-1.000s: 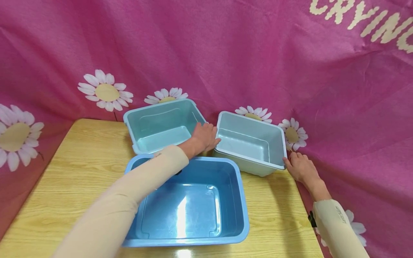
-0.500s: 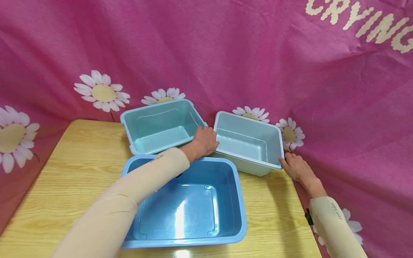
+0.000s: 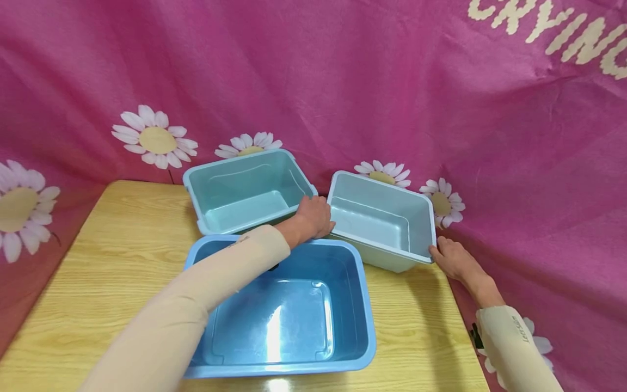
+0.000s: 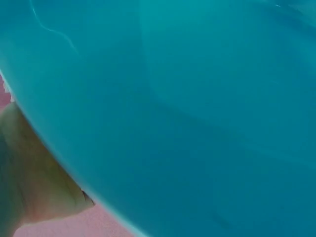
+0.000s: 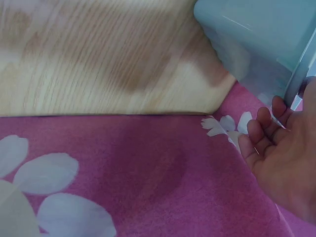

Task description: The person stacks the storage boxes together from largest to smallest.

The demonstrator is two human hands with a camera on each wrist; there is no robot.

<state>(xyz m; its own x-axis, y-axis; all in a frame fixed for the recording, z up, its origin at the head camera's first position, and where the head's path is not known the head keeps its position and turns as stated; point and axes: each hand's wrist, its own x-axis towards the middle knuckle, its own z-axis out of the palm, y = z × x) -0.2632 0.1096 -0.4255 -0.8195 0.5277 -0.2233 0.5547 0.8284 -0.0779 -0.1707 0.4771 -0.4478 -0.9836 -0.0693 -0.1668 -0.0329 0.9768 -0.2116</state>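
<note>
A pale grey plastic bin (image 3: 372, 223) stands at the back right of the table, turned at an angle. My left hand (image 3: 314, 216) holds its left end, with the thumb over the rim and the other fingers partly hidden. At its right front corner, my right hand (image 3: 455, 258) pinches the rim; in the right wrist view the fingers (image 5: 256, 133) curl below that rim, palm partly in sight. A larger blue bin (image 3: 369, 310) lies in front, under my left forearm. A smooth blue surface (image 4: 173, 123) covers most of the left wrist view, with part of the left hand (image 4: 34, 173) beyond its edge.
A teal bin (image 3: 245, 209) stands at the back left, close to my left wrist. The wooden table (image 3: 122, 261) ends just right of the grey bin. A pink cloth (image 3: 313, 81) printed with daisies hangs directly behind and beside the table.
Held at both ends, the grey bin has shifted slightly toward me and to the right. Both hands have moved with it. The teal and blue bins have stayed in place.
</note>
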